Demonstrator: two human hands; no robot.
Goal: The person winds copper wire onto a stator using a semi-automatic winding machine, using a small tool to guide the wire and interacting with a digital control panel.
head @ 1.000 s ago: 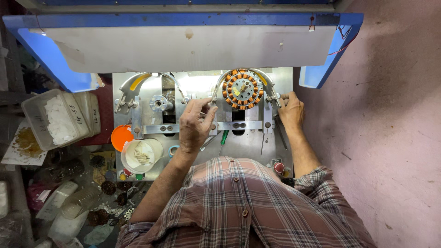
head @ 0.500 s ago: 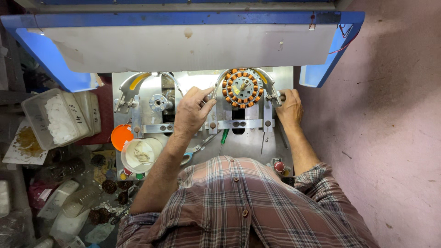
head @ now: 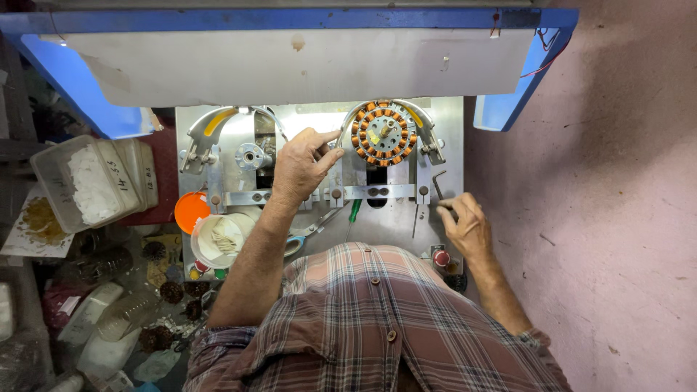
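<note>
A round stator [head: 382, 133] with orange copper coils sits in a curved clamp on a steel fixture plate [head: 396, 214]. My left hand [head: 299, 165] hovers just left of it, fingers spread, the index tip reaching the clamp's left edge and holding nothing. My right hand [head: 466, 223] rests low on the plate's right side. Its fingers curl at the lower end of a black hex key [head: 439, 181]. Whether they grip the key is unclear.
A second, empty clamp [head: 250, 154] is on the plate's left half. Scissors [head: 305, 236] and a green-handled tool [head: 353, 212] lie near the front edge, next to a red button [head: 441, 257]. An orange lid [head: 190, 211], a white bowl [head: 218, 238] and plastic boxes [head: 91, 185] are at left. A blue-edged hood [head: 290, 51] overhangs.
My left hand rose from the plate's middle bar toward the stator's left side. My right hand left the clamp's right edge and dropped down to the hex key.
</note>
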